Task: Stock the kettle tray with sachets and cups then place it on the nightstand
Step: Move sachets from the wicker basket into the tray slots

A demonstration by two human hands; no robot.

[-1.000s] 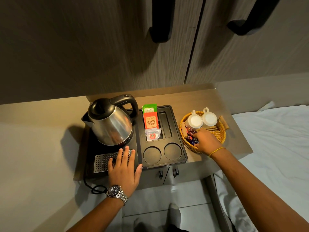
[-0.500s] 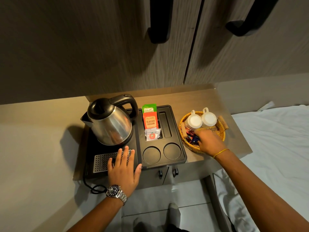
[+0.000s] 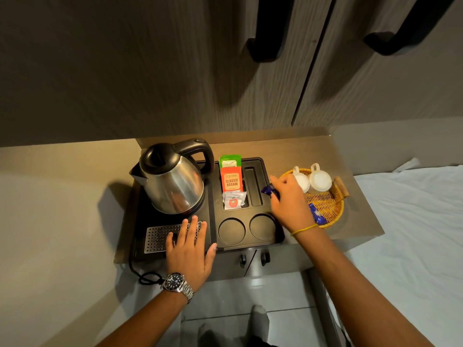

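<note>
The black kettle tray (image 3: 273,242) lies on the wooden nightstand (image 3: 300,151) and carries a steel kettle (image 3: 172,181). Its wide slot holds green, red and white tea sachets (image 3: 231,181); the narrow slot (image 3: 253,186) and both round cup recesses (image 3: 231,231) hold nothing. My left hand (image 3: 190,249) rests flat on the tray's metal grille, fingers apart. My right hand (image 3: 290,204) grips a blue sachet (image 3: 270,191) over the tray's right edge. A wicker basket (image 3: 328,209) on the right holds two white cups (image 3: 310,180) and another blue sachet (image 3: 317,214).
Dark wardrobe doors with black handles (image 3: 268,28) rise behind the nightstand. A bed with a white sheet (image 3: 411,234) lies to the right. The kettle's black cord (image 3: 147,278) hangs off the front left edge. Two small knobs (image 3: 253,259) sit below the nightstand top.
My right hand has lifted out of the basket with a blue sachet and moved left to the tray's right edge. My left hand has stayed on the grille.
</note>
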